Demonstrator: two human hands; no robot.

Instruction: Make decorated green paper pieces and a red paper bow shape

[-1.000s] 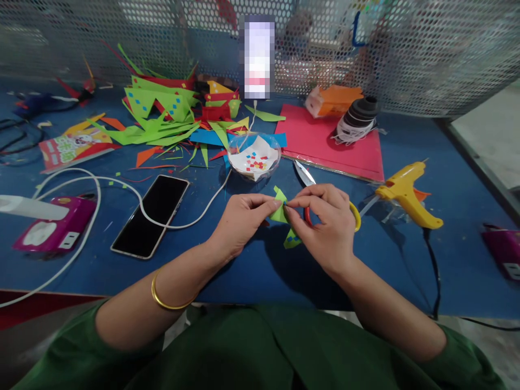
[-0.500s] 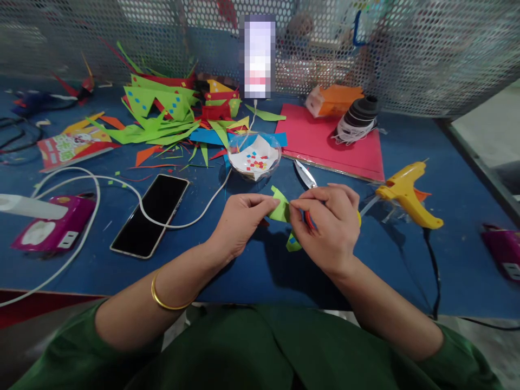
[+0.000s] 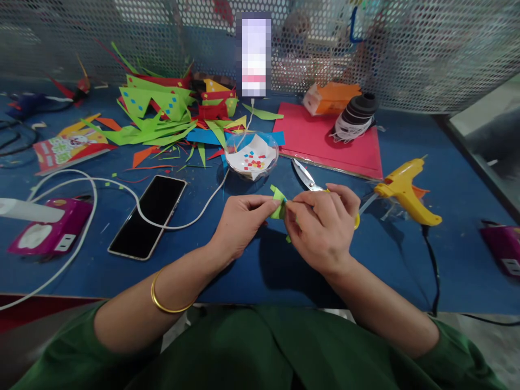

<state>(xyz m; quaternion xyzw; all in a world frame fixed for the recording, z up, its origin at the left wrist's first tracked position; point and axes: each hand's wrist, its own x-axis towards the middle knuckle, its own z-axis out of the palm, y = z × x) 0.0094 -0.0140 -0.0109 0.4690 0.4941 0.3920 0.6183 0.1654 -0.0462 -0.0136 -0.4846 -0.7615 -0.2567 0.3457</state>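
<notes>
My left hand (image 3: pixel 239 223) pinches a light green paper cutout (image 3: pixel 278 205) between thumb and forefinger. Close against the paper's right side, my right hand (image 3: pixel 323 227) has thumb and forefinger pressed together. A small blue paper piece (image 3: pixel 285 200) shows at those fingertips, where it meets the green paper. The lower part of the cutout is mostly hidden behind my right hand. Just beyond that hand lie scissors (image 3: pixel 305 174), blades pointing away and yellow handle partly covered. A clear bowl (image 3: pixel 273 168) lined with white paper holds tiny coloured paper bits.
A yellow glue gun (image 3: pixel 406 189) rests at the right. On the left are a phone (image 3: pixel 150 216), a white cable (image 3: pixel 91 211) and a purple box (image 3: pixel 75 216). Behind lie green paper cutouts (image 3: pixel 162 103), red sheets (image 3: pixel 325 141) and a black spool (image 3: pixel 355 114).
My right fingertips have moved slightly left, closer to my left hand, and a blue piece now shows there. Less of the green cutout is visible. The view has shifted a little.
</notes>
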